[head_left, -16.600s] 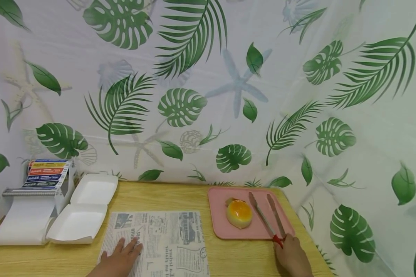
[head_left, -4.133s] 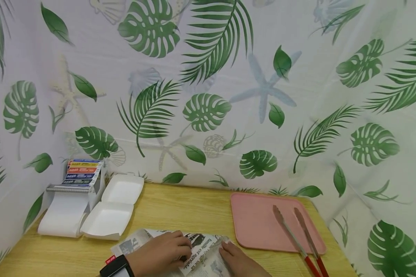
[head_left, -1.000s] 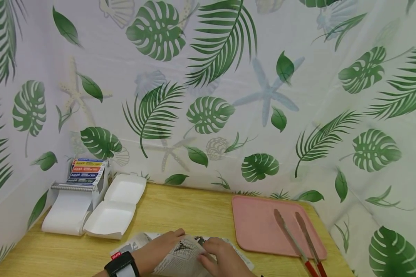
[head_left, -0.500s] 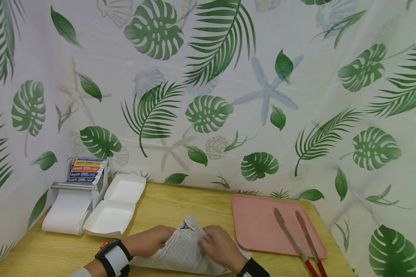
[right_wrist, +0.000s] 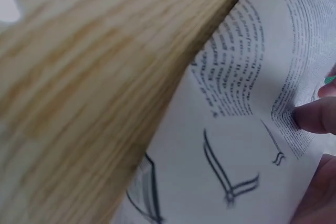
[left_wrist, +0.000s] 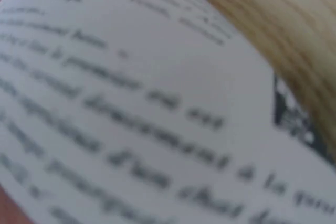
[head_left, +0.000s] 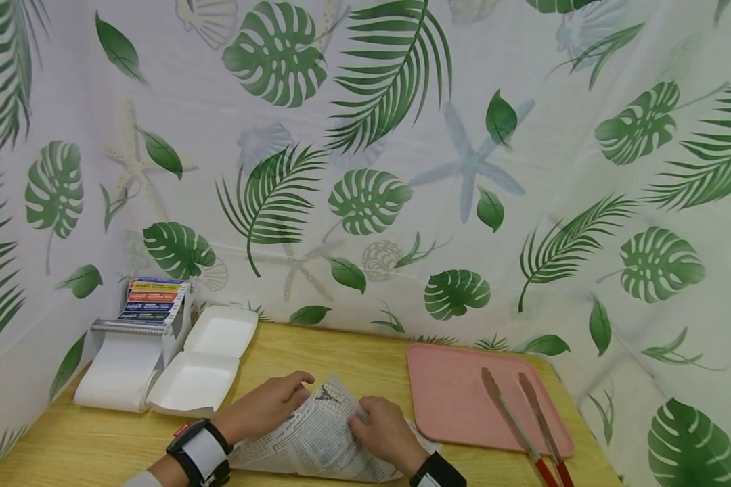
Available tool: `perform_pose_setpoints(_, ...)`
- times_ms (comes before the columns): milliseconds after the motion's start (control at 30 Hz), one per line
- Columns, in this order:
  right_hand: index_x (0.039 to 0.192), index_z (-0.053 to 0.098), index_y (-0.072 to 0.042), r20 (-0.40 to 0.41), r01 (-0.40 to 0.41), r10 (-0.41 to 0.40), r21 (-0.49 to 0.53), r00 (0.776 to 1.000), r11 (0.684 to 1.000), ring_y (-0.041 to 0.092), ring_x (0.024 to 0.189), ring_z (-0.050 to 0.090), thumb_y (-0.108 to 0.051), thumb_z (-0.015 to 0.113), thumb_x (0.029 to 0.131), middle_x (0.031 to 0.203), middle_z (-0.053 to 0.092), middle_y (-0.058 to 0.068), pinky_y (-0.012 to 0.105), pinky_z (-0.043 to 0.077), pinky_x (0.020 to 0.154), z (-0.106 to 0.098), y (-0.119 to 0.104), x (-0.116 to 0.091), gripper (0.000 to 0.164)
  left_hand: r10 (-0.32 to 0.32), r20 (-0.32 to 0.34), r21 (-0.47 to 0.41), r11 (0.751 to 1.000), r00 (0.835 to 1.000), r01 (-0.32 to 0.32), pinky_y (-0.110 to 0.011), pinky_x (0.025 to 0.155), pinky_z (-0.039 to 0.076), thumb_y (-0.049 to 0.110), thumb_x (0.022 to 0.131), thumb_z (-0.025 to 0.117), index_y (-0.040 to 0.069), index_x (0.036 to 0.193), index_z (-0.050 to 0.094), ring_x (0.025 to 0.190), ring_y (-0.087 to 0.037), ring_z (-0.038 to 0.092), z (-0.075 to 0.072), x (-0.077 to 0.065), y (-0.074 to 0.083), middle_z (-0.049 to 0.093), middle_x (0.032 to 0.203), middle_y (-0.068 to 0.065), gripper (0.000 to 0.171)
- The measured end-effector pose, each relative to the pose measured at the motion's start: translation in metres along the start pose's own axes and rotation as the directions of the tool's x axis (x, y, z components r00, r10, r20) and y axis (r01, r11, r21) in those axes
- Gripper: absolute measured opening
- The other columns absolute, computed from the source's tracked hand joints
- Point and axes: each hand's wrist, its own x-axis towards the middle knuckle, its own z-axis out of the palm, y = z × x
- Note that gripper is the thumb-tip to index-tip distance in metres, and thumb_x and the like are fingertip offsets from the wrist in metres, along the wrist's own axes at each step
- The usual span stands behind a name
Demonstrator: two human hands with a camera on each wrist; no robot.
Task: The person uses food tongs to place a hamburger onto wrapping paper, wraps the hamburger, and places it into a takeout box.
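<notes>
In front of me lies a sheet of newsprint-patterned food wrapping paper (head_left: 319, 443), folded over into a raised, pointed flap with a bulge beneath; what is inside is hidden. My right hand (head_left: 385, 433) pinches the flap's right edge, thumb on the printed face. The right wrist view shows that thumb (right_wrist: 317, 115) pressing into the paper. My left hand (head_left: 268, 406) is at the flap's left edge, fingers loosely bent and thumb spread from them, around nothing. Blurred print fills the left wrist view, with a bit of skin at its left corners.
A pink tray (head_left: 447, 392) sits to the right, with red-handled metal tongs (head_left: 518, 419) lying across it and over its front edge. On the left stand an open white foam takeout box (head_left: 195, 382) and a cling-film dispenser (head_left: 122, 368) with a white roll. A leaf-patterned curtain backs the table.
The bun seen earlier on the tray is gone from it, and the flat paper is now folded. Since half a second ago my left fingers have loosened from the flap; the right hand keeps its pinch.
</notes>
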Motion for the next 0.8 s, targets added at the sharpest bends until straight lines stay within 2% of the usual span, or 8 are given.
perform_pose_setpoints(100, 0.076, 0.059, -0.012, 0.005, -0.003, 0.003, 0.006, 1.0, 1.0, 0.007, 0.063, 0.043, -0.02, 0.068, 0.092, 0.07, 0.049, -0.006, 0.026, 0.037, 0.057, 0.001, 0.0, 0.0, 0.02, -0.028, -0.036, 0.128, 0.991, 0.999, 0.032, -0.046, 0.092, 0.053, 0.045, 0.107, 0.046, 0.007, 0.143, 0.052, 0.111, -0.026, 0.066, 0.004, 0.0, 0.008, 0.066, 0.127, -0.009, 0.053)
perform_pose_setpoints(167, 0.078, 0.061, -0.012, 0.001, 0.004, -0.004, 0.006, 1.0, 1.0, 0.007, 0.063, 0.045, -0.019, 0.069, 0.092, 0.071, 0.051, -0.006, 0.026, 0.037, 0.057, 0.001, -0.001, 0.001, 0.017, 0.002, -0.071, 0.23, 0.973, 0.997, 0.015, -0.047, 0.094, 0.053, 0.051, 0.104, 0.049, 0.011, 0.139, 0.058, 0.117, -0.026, 0.064, 0.006, 0.001, 0.012, 0.065, 0.131, -0.008, 0.054)
perform_pose_setpoints(267, 0.076, 0.059, -0.012, -0.011, 0.01, -0.01, -0.001, 1.0, 1.0, 0.008, 0.062, 0.043, -0.018, 0.068, 0.091, 0.07, 0.05, -0.006, 0.026, 0.036, 0.056, 0.001, -0.001, 0.001, 0.019, 0.082, -0.109, 0.348, 0.937, 0.991, -0.039, -0.043, 0.093, 0.054, 0.049, 0.102, 0.054, 0.017, 0.127, 0.068, 0.116, -0.022, 0.065, 0.006, 0.001, 0.018, 0.068, 0.126, -0.001, 0.043)
perform_pose_setpoints(367, 0.074, 0.053, -0.013, -0.025, 0.006, -0.006, -0.012, 1.0, 1.0, 0.008, 0.061, 0.041, -0.018, 0.067, 0.092, 0.069, 0.046, -0.006, 0.026, 0.034, 0.056, 0.003, 0.0, 0.001, 0.024, 0.2, -0.079, 0.466, 0.873, 0.977, -0.141, -0.037, 0.092, 0.055, 0.048, 0.101, 0.057, 0.019, 0.116, 0.073, 0.112, -0.018, 0.064, 0.006, 0.0, 0.022, 0.069, 0.12, 0.003, 0.036)
perform_pose_setpoints(467, 0.072, 0.049, -0.014, -0.036, -0.014, 0.013, -0.017, 0.999, 1.0, 0.009, 0.06, 0.039, -0.017, 0.067, 0.092, 0.068, 0.043, -0.005, 0.025, 0.033, 0.055, 0.006, 0.0, 0.001, 0.027, 0.258, -0.008, 0.574, 0.792, 0.966, -0.207, -0.037, 0.098, 0.051, 0.054, 0.098, 0.056, 0.018, 0.122, 0.07, 0.117, -0.018, 0.06, 0.011, -0.004, 0.024, 0.066, 0.128, 0.002, 0.045)
perform_pose_setpoints(533, 0.071, 0.049, -0.014, -0.051, -0.023, 0.022, -0.021, 0.998, 1.0, 0.009, 0.06, 0.038, -0.017, 0.067, 0.091, 0.067, 0.043, -0.005, 0.025, 0.033, 0.054, 0.007, 0.0, 0.001, 0.027, 0.256, 0.024, 0.636, 0.742, 0.966, -0.212, -0.04, 0.103, 0.048, 0.059, 0.096, 0.055, 0.017, 0.127, 0.068, 0.122, -0.02, 0.057, 0.017, -0.006, 0.024, 0.063, 0.133, 0.0, 0.054)
perform_pose_setpoints(633, 0.071, 0.049, -0.013, -0.069, -0.03, 0.029, -0.024, 0.997, 0.999, 0.009, 0.058, 0.038, -0.016, 0.067, 0.091, 0.066, 0.043, -0.005, 0.026, 0.032, 0.053, 0.006, 0.0, 0.002, 0.027, 0.219, 0.042, 0.71, 0.679, 0.975, -0.184, -0.045, 0.11, 0.043, 0.066, 0.094, 0.051, 0.016, 0.135, 0.063, 0.13, -0.022, 0.053, 0.027, -0.007, 0.024, 0.059, 0.14, -0.001, 0.066)
perform_pose_setpoints(800, 0.066, 0.051, -0.015, -0.082, -0.059, 0.06, 0.011, 0.995, 0.998, 0.009, 0.053, 0.041, -0.017, 0.059, 0.096, 0.061, 0.044, -0.005, 0.026, 0.034, 0.051, 0.007, 0.001, 0.004, 0.031, 0.191, 0.044, 0.784, 0.602, 0.981, -0.152, -0.049, 0.115, 0.036, 0.068, 0.094, 0.05, 0.017, 0.14, 0.059, 0.137, -0.023, 0.049, 0.036, -0.006, 0.018, 0.055, 0.146, 0.002, 0.069)
